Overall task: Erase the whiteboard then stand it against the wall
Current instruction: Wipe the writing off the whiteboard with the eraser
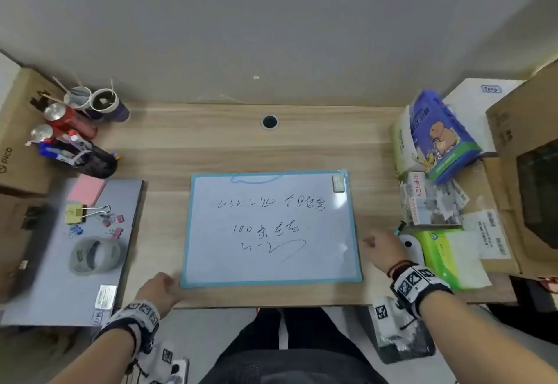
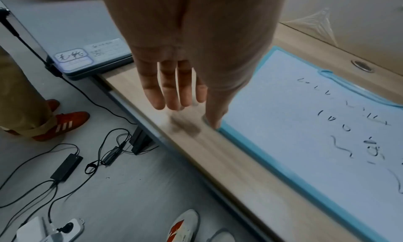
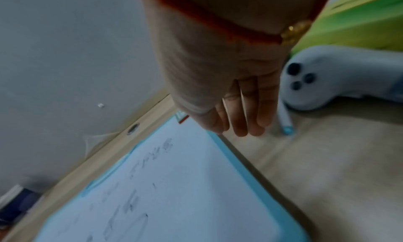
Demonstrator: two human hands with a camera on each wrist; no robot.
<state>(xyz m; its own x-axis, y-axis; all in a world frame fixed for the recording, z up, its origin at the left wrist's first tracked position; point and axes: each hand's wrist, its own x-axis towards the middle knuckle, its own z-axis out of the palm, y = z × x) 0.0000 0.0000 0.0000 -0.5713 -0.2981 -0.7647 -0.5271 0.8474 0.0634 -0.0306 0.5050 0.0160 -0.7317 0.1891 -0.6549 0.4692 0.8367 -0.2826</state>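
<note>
Presently the whiteboard [image 1: 271,228] lies flat on the tabletop [image 1: 211,142], near the front edge and well apart from the wall [image 1: 271,21] behind. Its blue frame is intact and its surface carries three lines of dark handwriting, all legible in outline; no part of the writing appears wiped. A small grey eraser [image 1: 338,183] sits on the board at its far right corner, untouched by either hand. The left hand [image 1: 160,288] is at the board's near left corner, fingers straight and loosely spread; the left wrist view shows the thumb tip at the frame's corner, the other fingers over bare wood, holding nothing. The right hand [image 1: 383,246] hovers just beside the board's right edge, fingers extended and close together, empty; contact with the frame cannot be confirmed. A grey laptop [image 1: 75,248] with binder clips and a tape roll lies to the left; a white controller [image 3: 327,76] and a green tissue pack [image 1: 447,254] lie to the right. Assessment: neither stage is done. Erasing has not begun, and standing the board against the wall remains entirely outstanding.
</note>
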